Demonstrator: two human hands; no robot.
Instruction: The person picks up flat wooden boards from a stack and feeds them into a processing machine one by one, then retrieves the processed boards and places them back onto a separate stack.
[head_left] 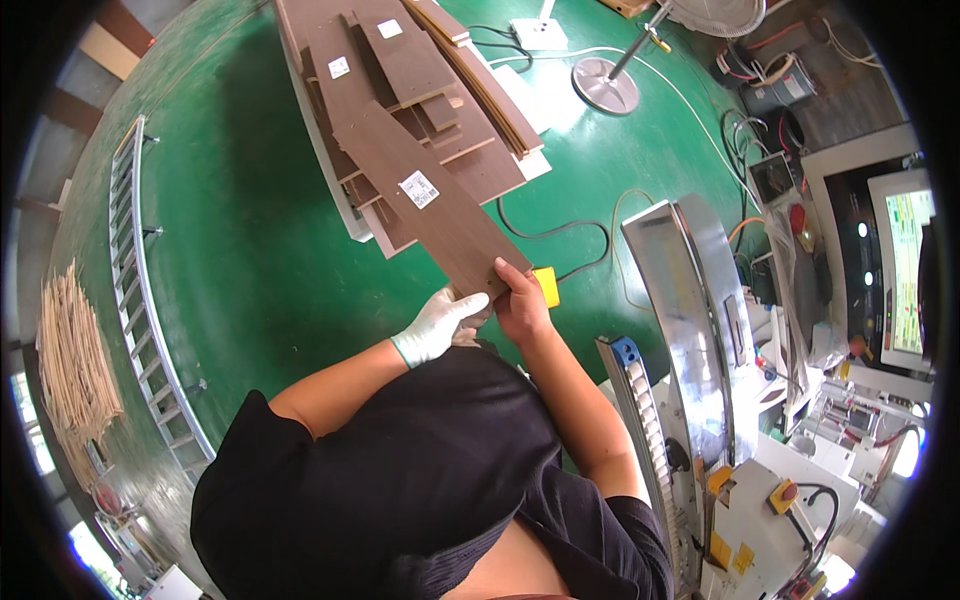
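Black cloth of a worker's shirt [390,470] fills the near foreground, as two hands grip the near end of a long brown board [440,225] above a green floor [240,280]. The left hand [438,320], in a pale glove, clasps the near edge, thumb on the upper face; the bare right hand [520,308] clasps the right corner, thumb likewise on top. How the other fingers lie underneath cannot be told. The board slants away, far and to the left, over a stack of brown panels [490,165]; whether its far end rests on them is unclear.

By appearance, the step in hand is handling this single board at the stack. Any next move would seem to call for a firm two-handed hold, with the long far end guided clear of the panels.

A white label [418,190] with a printed square code sits on the board's upper face, its print too small to read with confidence. Similar labels mark two panels farther off. At far right, a lit screen [908,275] shows green and white areas. No brand can be made out.
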